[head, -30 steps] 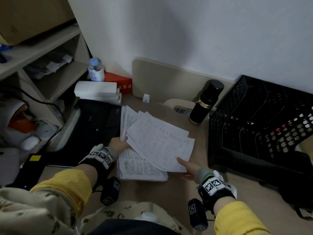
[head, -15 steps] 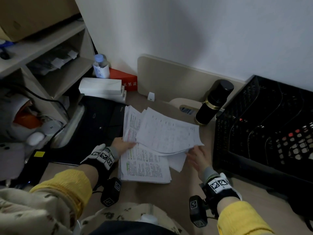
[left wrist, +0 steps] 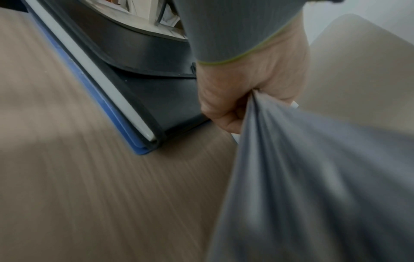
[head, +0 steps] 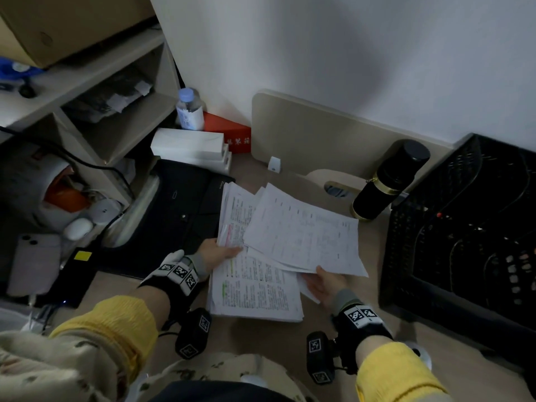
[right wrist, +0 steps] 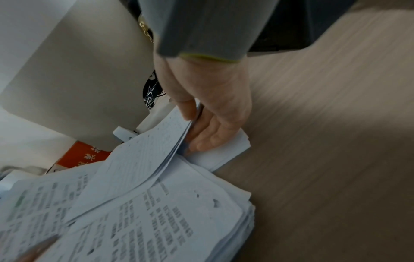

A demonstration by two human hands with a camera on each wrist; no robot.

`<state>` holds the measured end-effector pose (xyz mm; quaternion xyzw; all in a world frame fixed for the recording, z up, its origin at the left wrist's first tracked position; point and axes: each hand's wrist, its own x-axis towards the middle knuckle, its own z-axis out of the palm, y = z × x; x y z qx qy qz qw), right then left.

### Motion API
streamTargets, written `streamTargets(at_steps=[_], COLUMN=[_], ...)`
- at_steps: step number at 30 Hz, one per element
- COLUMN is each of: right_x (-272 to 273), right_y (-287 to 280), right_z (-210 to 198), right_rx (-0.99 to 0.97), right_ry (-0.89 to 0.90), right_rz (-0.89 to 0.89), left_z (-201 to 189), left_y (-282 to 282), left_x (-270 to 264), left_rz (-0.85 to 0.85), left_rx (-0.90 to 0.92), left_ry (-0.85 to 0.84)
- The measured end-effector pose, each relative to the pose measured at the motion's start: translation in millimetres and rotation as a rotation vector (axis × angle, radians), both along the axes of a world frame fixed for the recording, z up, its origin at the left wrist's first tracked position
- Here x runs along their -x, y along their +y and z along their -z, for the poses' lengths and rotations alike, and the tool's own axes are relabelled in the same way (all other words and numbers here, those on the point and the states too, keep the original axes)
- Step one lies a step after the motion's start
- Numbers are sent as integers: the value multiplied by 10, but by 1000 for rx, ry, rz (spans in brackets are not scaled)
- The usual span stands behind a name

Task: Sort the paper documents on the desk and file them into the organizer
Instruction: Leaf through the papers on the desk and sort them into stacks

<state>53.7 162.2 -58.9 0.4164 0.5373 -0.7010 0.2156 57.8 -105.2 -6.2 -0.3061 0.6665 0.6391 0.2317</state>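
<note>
left hand [head: 216, 252] – grips paper stack's [head: 255, 297] left edge | right hand [head: 322, 282] – pinches raised sheets [head: 301, 236] | print illegible

Left hand [head: 216, 252] at frame centre-left, fingers curled, pinching; right hand [head: 324, 282] lower centre-right, thumb clamped above fingers.

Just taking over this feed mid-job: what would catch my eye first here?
The fanned sheets at mid-desk: the right hand pinches their near corner, thumb on top, above the thick stack, and the left hand grips papers at the stack's left edge. To the right stands the black mesh organizer, with a black flask just left of it.
</note>
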Motion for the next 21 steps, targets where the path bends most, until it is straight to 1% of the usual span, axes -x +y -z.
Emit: streamTargets(at_steps=[2, 5, 11, 13, 15, 17, 20, 21], right_x=[15, 20, -105, -173, -196, -220, -223, -208], right_y=[20, 85, 215, 223, 208, 210, 237, 248], right_z=[24, 26, -108, -133, -141, -202, -354, -401], right_rx=[-56, -84, -46, -24, -25, -49, -73, -96], right_ry=[-23, -33, 81, 110, 133, 157, 221, 232], right_rz=[47, 91, 63, 31, -46, -116, -168, -168], left_z=[-8, -3, -2, -22, 24, -8, -29, -86], left_y=[-3, -7, 3, 23, 27, 56, 42, 62], left_x=[-4, -17, -20, -38, -17, -27, -94, -115], left_rz=[13, 8, 6, 7, -9, -32, -44, -82], left_rx=[4, 24, 18, 28, 65, 93, 28, 27], left_ry=[-3, -4, 11, 31, 45, 67, 32, 32])
